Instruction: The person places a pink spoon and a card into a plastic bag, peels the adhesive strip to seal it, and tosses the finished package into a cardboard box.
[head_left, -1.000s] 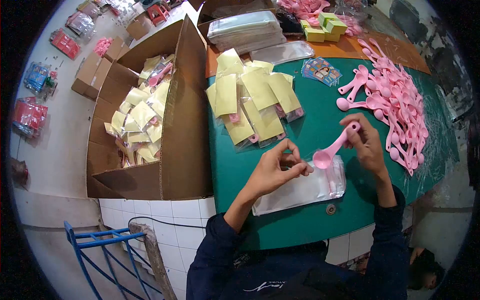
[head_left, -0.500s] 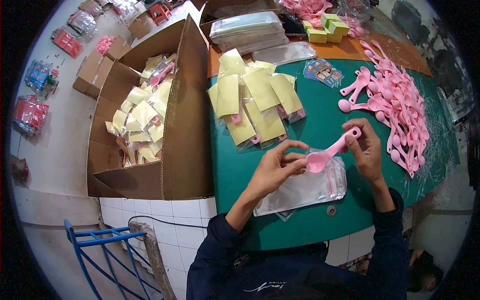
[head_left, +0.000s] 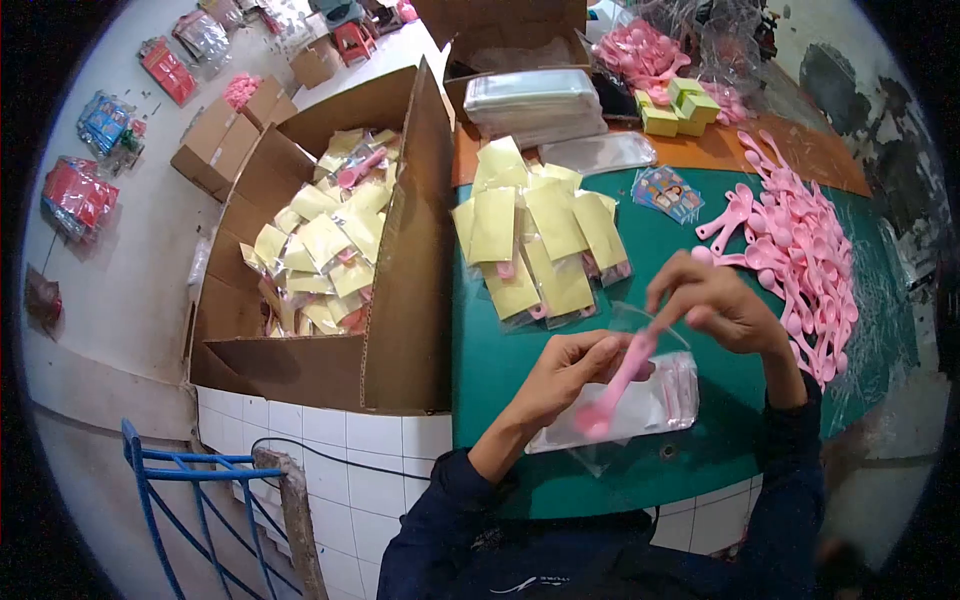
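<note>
A pink measuring spoon (head_left: pixel 626 380) slants across the middle, bowl end down towards me and blurred by motion. My right hand (head_left: pixel 725 305) pinches the upper end of its handle between finger and thumb. Beside the spoon, my left hand (head_left: pixel 565 380) is closed, thumb against fingers, on a clear plastic bag (head_left: pixel 635 317) whose edge shows above the fingers; the rest of that bag is hidden. Beneath both hands lies a stack of clear plastic bags (head_left: pixel 670 405) on the green table (head_left: pixel 540 480).
Bags with yellow cards (head_left: pixel 555 215) lie ahead of my left hand. A cardboard box (head_left: pixel 410 270) of similar packs stands at left. Pink spoons (head_left: pixel 800 250) are heaped at right, near printed cards (head_left: pixel 668 193). Yellow boxes (head_left: pixel 690 105) and more bags (head_left: pixel 535 100) stand behind.
The spoon has swung so its bowl points down towards me. My right hand has turned over above it, and my left thumb has closed against the fingers. The view has shifted slightly.
</note>
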